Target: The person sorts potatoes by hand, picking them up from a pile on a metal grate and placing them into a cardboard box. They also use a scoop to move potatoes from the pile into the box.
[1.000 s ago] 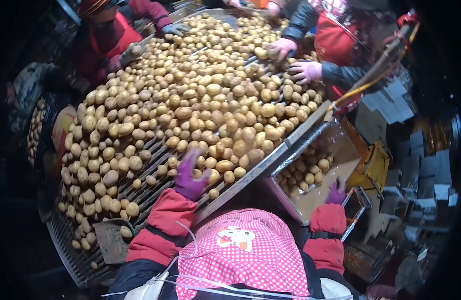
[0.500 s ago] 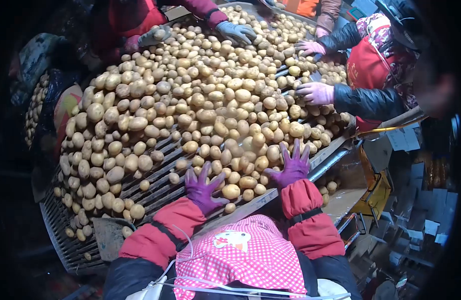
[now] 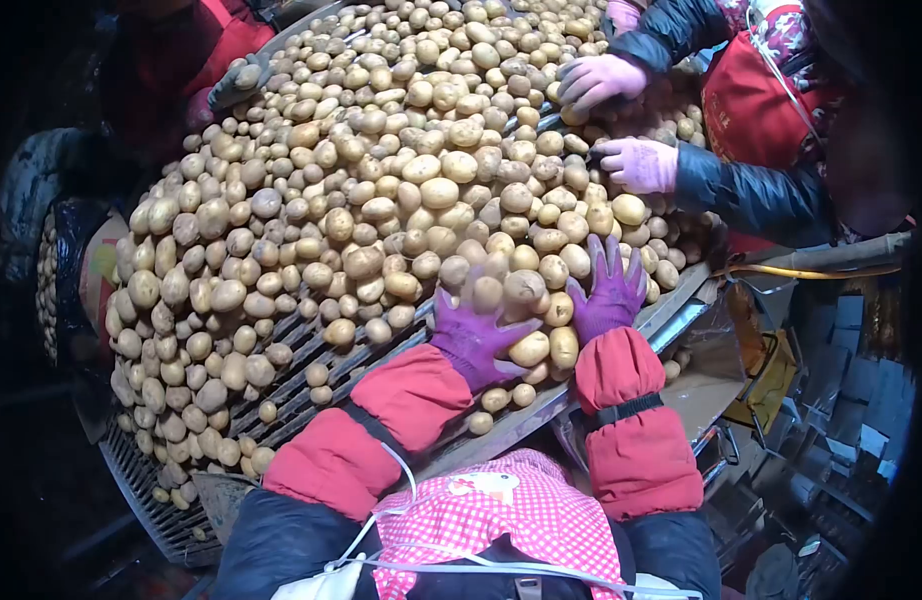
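Observation:
A large heap of potatoes lies over a slatted metal grate. Close to the near edge my left hand, in a purple glove, rests against potatoes with its fingers spread. To its right, my right hand, gloved alike, lies on potatoes by the wooden rim, fingers apart. A few potatoes sit between my two hands. Neither hand is closed round a potato.
At the upper right a co-worker's pink-gloved hands touch the heap. Another person's gray-gloved hand is at the upper left. An orange-yellow hose runs along the right. Cardboard lies below the rim.
My left hand has moved right, nearer my right hand, which has shifted slightly. The camera view has shifted. A co-worker's gray-gloved hand at the top has gone from view.

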Available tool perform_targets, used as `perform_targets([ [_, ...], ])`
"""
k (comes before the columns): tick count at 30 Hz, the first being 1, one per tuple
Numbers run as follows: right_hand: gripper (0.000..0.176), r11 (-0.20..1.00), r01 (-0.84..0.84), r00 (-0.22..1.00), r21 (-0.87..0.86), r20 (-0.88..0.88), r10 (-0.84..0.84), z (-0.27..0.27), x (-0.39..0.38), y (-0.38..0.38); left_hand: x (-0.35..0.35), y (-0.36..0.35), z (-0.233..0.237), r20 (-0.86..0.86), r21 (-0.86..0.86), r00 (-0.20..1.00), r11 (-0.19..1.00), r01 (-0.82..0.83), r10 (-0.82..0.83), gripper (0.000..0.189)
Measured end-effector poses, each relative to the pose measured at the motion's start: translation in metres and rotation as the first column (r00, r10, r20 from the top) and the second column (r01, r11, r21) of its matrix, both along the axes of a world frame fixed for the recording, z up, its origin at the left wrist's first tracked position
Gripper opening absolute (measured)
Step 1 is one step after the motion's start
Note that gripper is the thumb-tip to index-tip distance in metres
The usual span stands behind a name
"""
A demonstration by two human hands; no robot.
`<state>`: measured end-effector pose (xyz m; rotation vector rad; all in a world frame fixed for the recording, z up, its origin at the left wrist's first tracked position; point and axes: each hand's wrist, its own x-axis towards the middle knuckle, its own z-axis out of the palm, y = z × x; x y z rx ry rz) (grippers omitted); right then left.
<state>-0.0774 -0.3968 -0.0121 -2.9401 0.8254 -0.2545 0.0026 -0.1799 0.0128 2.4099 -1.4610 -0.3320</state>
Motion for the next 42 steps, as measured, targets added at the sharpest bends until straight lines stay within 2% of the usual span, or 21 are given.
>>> perform_targets([
  [6,0.082,0.992,0.074,0.989,0.098,0.124,-0.086,-0.015,0.002,-0.014,0.036,-0.044,0.026,0.092,-0.062,0.995,0.997,0.052,-0.047,0.053],
  [9,0.079,0.989,0.105,0.988,0.103,0.098,-0.115,-0.009,0.007,-0.014,0.059,-0.074,0.038,0.237,-0.229,0.971,0.971,0.074,-0.018,0.054],
  [10,0.079,0.993,0.093,0.992,0.077,0.073,-0.099,-0.003,0.006,-0.011,0.075,-0.081,0.049,0.281,-0.067,0.953,0.988,0.136,-0.113,0.053],
  [12,0.079,0.991,0.096,0.994,0.097,0.041,-0.101,0.001,0.005,-0.007,0.110,-0.103,0.044,0.269,0.072,0.962,0.997,0.031,-0.050,0.052],
  [14,0.075,0.995,0.074,0.996,0.062,0.054,-0.078,-0.005,0.005,-0.015,0.137,-0.120,0.027,0.217,0.062,0.964,0.983,-0.172,0.155,0.055],
  [17,0.070,0.994,0.104,0.992,0.023,0.072,-0.105,-0.007,0.008,-0.013,0.163,-0.086,0.016,0.137,-0.134,0.955,0.960,-0.246,0.264,0.057],
  [19,0.064,0.993,0.109,0.988,0.046,0.106,-0.113,-0.008,0.008,-0.012,0.177,-0.035,0.007,0.059,-0.399,0.941,0.871,-0.285,0.334,0.058],
  [20,0.064,0.990,0.122,0.989,0.063,0.072,-0.127,-0.010,0.009,-0.013,0.172,-0.004,0.009,0.126,-0.396,0.899,0.852,-0.342,0.419,0.056],
  [22,0.063,0.986,0.131,0.990,0.100,0.039,-0.135,-0.014,0.009,-0.016,0.151,0.060,0.029,0.042,-0.444,0.894,0.810,-0.383,0.446,0.052],
  [23,0.062,0.980,0.126,0.991,0.156,0.017,-0.131,-0.012,0.008,-0.019,0.136,0.098,0.028,0.076,-0.471,0.858,0.777,-0.418,0.507,0.051],
  [26,0.053,0.997,-0.028,0.941,0.068,0.337,0.004,-0.062,0.003,-0.042,0.064,0.202,0.056,0.094,-0.560,0.686,0.608,-0.562,0.722,0.049],
  [27,0.049,0.998,-0.032,0.942,0.061,0.336,0.010,-0.071,0.004,-0.051,0.041,0.245,0.054,0.096,-0.584,0.633,0.558,-0.589,0.768,0.049],
  [29,0.049,0.994,-0.099,0.902,-0.055,0.416,0.113,-0.100,0.005,-0.072,-0.023,0.302,0.076,0.015,-0.626,0.405,0.324,-0.710,0.914,0.048],
  [31,0.042,0.955,-0.283,0.892,-0.088,0.341,0.295,-0.027,0.009,-0.038,-0.086,0.365,0.067,0.145,-0.620,0.149,0.207,-0.757,0.978,0.050],
  [32,0.038,0.900,-0.400,0.771,-0.176,0.466,0.434,-0.034,0.021,-0.037,-0.113,0.385,0.071,0.125,-0.629,0.052,0.120,-0.768,0.991,0.050],
  [33,0.037,0.845,-0.518,0.767,-0.133,0.365,0.528,-0.009,0.036,-0.022,-0.141,0.402,0.074,0.105,-0.628,-0.033,0.041,-0.777,0.994,0.051],
  [35,0.044,0.818,-0.557,0.789,-0.143,0.219,0.575,-0.002,0.060,0.003,-0.186,0.435,0.057,0.016,-0.657,-0.152,-0.104,-0.747,0.988,0.052],
  [36,0.053,0.852,-0.511,0.832,0.115,-0.183,0.524,0.040,0.074,0.031,-0.202,0.443,0.054,0.040,-0.676,-0.200,-0.121,-0.727,0.979,0.052],
  [37,0.053,0.859,-0.493,0.826,0.137,-0.236,0.512,0.046,0.077,0.043,-0.217,0.444,0.052,0.034,-0.683,-0.243,-0.154,-0.714,0.970,0.052],
  [39,0.054,0.857,-0.498,0.848,0.135,-0.132,0.514,0.041,0.080,0.049,-0.238,0.444,0.050,0.027,-0.698,-0.312,-0.205,-0.686,0.950,0.052],
  [42,0.054,0.849,-0.501,0.862,0.169,0.011,0.507,0.033,0.078,0.049,-0.256,0.450,0.041,-0.026,-0.692,-0.274,-0.215,-0.689,0.961,0.052],
])
